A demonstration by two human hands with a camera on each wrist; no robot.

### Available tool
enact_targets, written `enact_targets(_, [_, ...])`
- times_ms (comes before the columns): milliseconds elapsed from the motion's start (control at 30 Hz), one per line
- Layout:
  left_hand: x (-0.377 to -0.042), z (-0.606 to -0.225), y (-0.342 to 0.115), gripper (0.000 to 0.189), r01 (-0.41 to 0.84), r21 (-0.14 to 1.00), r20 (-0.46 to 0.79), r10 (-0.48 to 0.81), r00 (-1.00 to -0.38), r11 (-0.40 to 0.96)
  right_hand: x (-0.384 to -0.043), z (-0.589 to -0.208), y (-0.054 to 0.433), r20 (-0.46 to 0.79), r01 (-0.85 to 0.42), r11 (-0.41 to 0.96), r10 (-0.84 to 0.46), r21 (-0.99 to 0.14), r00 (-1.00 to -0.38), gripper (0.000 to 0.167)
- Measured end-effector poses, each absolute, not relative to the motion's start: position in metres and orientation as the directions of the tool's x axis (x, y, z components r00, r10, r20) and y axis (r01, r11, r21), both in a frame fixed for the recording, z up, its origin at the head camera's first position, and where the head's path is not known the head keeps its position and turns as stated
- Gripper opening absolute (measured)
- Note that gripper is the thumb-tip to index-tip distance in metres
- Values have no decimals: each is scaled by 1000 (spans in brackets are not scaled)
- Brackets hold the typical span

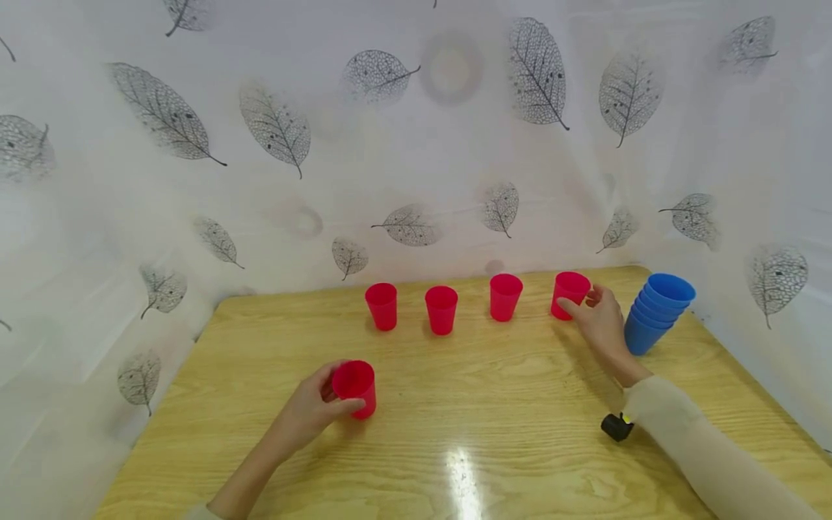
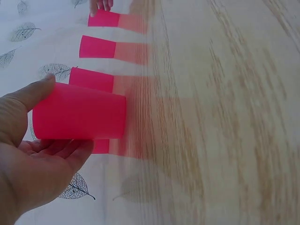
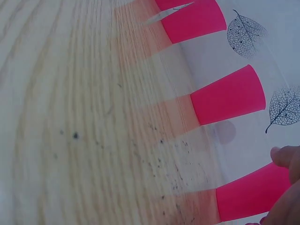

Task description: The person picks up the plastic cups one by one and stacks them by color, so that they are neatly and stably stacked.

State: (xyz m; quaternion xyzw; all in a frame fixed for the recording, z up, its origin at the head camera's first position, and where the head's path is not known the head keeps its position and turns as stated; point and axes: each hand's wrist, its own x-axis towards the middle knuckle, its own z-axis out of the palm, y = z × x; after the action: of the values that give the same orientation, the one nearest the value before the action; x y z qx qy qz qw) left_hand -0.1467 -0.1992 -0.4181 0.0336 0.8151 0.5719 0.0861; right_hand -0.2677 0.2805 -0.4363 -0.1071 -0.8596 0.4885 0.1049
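My left hand (image 1: 305, 413) grips a red plastic cup (image 1: 364, 384), thumb on one side and fingers on the other. The cup is upright at the left middle of the table; whether its base touches the wood I cannot tell. In the left wrist view that cup (image 2: 82, 112) lies between thumb and fingers. At the back right, my right hand (image 1: 603, 323) holds another red cup (image 1: 567, 287) by its sides, and this cup stands upright. The right wrist view catches part of the same cup (image 3: 251, 194), with the thumb and fingers at the right edge.
Left of the right hand, three red cups stand apart along the back: one (image 1: 382, 309), a second (image 1: 442, 312) and a third (image 1: 505, 297). A tilted stack of blue cups (image 1: 646, 318) is right of that hand. A small black object (image 1: 616, 427) lies by the right sleeve. Leaf-patterned sheeting (image 1: 416, 144) surrounds the wooden table (image 1: 494, 390).
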Motion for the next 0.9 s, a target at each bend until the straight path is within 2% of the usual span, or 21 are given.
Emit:
enact_targets(200, [-144,-417,-201,68,-6,934,-88,213,-973,357,-273,-436,280,72,54,466,248,-883,-966,93])
enact_targets(600, [-135,-416,-202,73,-7,914,-116,244,-963,405,-283,-436,275,139,19,461,307,-887,-941,74])
enact_targets(900, [-131,-415,-204,72,70,922,-68,339,-938,380,-285,-435,275,131,34,456,325,-889,-937,74])
